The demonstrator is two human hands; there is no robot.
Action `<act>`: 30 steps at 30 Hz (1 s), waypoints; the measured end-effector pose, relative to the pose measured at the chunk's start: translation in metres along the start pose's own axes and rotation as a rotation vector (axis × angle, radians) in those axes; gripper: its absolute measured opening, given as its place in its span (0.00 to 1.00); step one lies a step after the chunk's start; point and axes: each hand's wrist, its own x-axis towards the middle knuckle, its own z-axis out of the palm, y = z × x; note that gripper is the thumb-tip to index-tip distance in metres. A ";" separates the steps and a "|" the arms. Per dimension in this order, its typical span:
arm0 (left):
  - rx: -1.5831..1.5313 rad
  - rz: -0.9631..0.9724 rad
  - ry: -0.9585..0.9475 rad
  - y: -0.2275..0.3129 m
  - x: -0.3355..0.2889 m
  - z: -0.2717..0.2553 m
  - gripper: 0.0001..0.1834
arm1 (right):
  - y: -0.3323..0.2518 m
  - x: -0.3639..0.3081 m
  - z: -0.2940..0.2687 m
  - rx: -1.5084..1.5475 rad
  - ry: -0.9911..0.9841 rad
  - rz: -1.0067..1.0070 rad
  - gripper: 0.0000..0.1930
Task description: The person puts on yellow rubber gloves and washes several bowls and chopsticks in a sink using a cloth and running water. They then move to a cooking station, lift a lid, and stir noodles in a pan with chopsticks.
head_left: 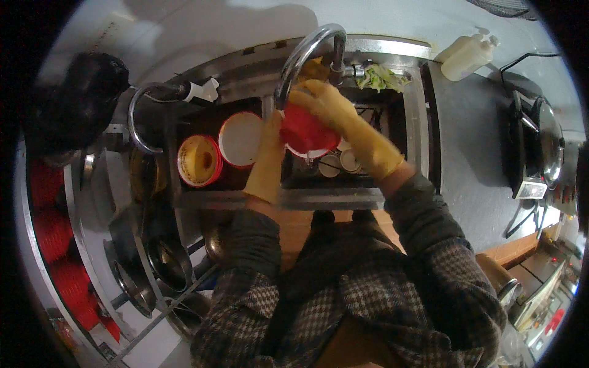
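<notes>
A red bowl [305, 130] is tilted beneath the curved chrome faucet [310, 46], over the right sink basin. My right hand [343, 116], in a yellow rubber glove, grips the bowl from above and the right side. On the bowl's left edge is my left hand [268, 162], gloved the same way; its fingertips are partly hidden. Below the bowl, small round cups [350, 161] lie in the right basin, along with what looks like another white-lined bowl. In the left basin sit stacked red bowls [199, 161] with brown-stained insides and a wider white-lined red bowl [240, 138].
Leafy green scraps [381, 78] lie on the sink's back ledge. A pale jug [467, 56] stands on the grey counter [472, 141] at right, near a lidded pan [547, 144]. To the left are a second faucet [135, 119], racked pans [165, 264] and stacked red dishes [55, 236].
</notes>
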 end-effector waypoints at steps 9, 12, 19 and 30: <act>-0.213 -0.206 -0.134 0.009 -0.048 0.010 0.36 | 0.044 -0.054 0.097 -0.719 0.131 -0.574 0.20; 0.510 -0.155 -0.284 0.048 -0.044 -0.017 0.35 | 0.050 -0.067 0.053 -1.098 -0.004 -1.024 0.19; 0.148 -0.013 0.018 0.024 -0.047 0.037 0.35 | 0.035 -0.046 0.053 -1.063 -0.197 -0.406 0.14; 1.052 0.470 -0.128 -0.030 -0.005 0.002 0.32 | 0.139 -0.104 -0.019 -0.953 -0.066 -0.070 0.15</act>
